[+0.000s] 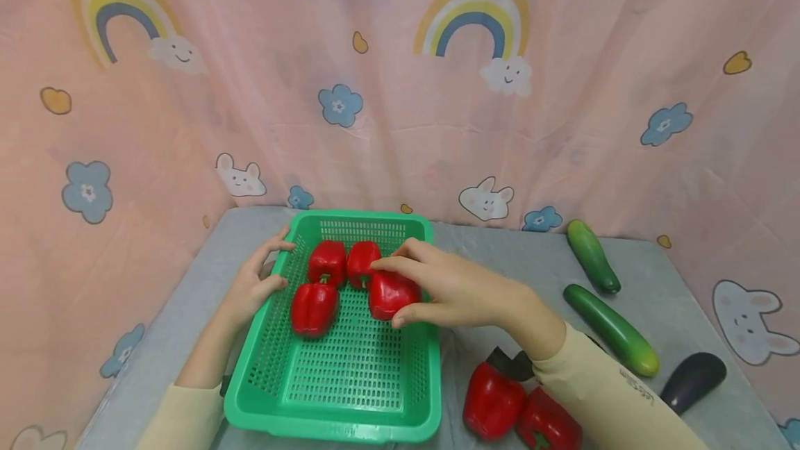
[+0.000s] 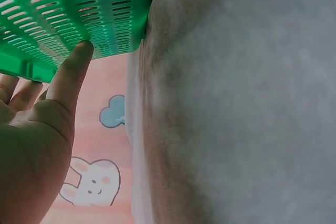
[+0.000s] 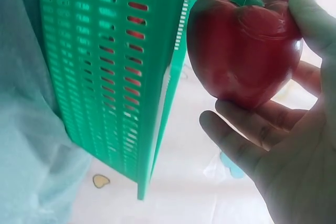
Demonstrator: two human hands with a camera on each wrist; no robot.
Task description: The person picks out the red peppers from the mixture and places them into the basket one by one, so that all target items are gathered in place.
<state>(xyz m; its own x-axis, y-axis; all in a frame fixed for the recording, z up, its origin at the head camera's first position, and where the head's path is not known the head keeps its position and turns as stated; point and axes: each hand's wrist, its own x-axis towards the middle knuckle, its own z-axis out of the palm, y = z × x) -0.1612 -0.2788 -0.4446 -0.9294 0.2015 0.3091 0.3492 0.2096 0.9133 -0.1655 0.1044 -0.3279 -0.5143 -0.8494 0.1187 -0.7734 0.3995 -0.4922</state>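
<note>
My right hand [image 1: 446,287] holds a red bell pepper [image 3: 244,45] between thumb and fingers, its green stem uppermost in the right wrist view. In the head view this pepper overlaps the right side of the green plastic basket [image 1: 331,432]. Inside the basket are several more red bell peppers, among them a front-left one [image 1: 314,310] and a back-left one [image 1: 328,262]. At the basket's left side, my left hand [image 1: 248,290] holds the rim, with one finger [image 2: 73,72] against the slotted outer wall.
Two red bell peppers, one of them upright [image 1: 492,401], lie right of the basket, partly under my right forearm. Farther right are a cucumber [image 1: 592,255], another long green vegetable [image 1: 612,328] and a dark eggplant [image 1: 694,380]. A printed pink curtain [image 1: 387,151] hangs behind the grey table.
</note>
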